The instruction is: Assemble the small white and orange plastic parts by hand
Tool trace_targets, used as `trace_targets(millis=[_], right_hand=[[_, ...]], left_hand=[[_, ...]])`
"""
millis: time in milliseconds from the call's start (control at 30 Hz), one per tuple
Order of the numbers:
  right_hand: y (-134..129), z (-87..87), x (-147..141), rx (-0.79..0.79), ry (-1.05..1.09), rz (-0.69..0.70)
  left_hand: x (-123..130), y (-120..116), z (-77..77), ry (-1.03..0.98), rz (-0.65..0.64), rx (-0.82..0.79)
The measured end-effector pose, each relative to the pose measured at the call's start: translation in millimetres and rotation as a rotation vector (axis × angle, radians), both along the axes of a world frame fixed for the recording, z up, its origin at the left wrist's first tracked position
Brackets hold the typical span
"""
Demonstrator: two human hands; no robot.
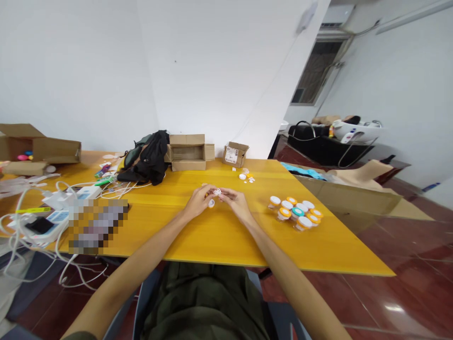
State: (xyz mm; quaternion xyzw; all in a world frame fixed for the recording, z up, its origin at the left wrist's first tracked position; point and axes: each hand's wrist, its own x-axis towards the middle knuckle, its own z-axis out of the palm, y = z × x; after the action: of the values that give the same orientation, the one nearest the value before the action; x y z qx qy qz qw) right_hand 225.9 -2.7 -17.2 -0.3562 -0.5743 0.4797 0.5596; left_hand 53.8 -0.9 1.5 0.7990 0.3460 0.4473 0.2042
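Over the middle of the yellow table [226, 241], my left hand [199, 200] and my right hand [235, 201] meet at their fingertips. Between them is a small white piece [217, 191], pinched by the fingers of both hands; its details are too small to make out. Just below the fingers of my left hand sits a small round white and orange part [211, 203]. To the right stands a group of several small clear jars [297, 212] with white, orange and teal lids.
Beyond my hands lie small white and orange parts [247, 177], an open cardboard box [188, 158] and a smaller box [235, 155]. A black bag [150, 160], power strips [58, 217] and white cables are at the left.
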Motion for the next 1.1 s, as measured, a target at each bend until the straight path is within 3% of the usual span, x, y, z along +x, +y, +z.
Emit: trace_targets(millis=[333, 900, 1100], right_hand=[[-1.6, 0.9, -1.5, -0.006, -0.009, -0.008], [-2.4, 1.6, -1.1, 0.018, -0.040, -0.033], [-1.9, 0.0, -1.1, 0.055, -0.037, -0.040]], left_hand=[[-1.3, -2.9, 1.9, 0.032, 0.048, 0.094], [2.4, -1.4, 4.4, -0.048, 0.079, -0.092], [4.7, -2.3, 4.1, -0.156, 0.005, -0.240]])
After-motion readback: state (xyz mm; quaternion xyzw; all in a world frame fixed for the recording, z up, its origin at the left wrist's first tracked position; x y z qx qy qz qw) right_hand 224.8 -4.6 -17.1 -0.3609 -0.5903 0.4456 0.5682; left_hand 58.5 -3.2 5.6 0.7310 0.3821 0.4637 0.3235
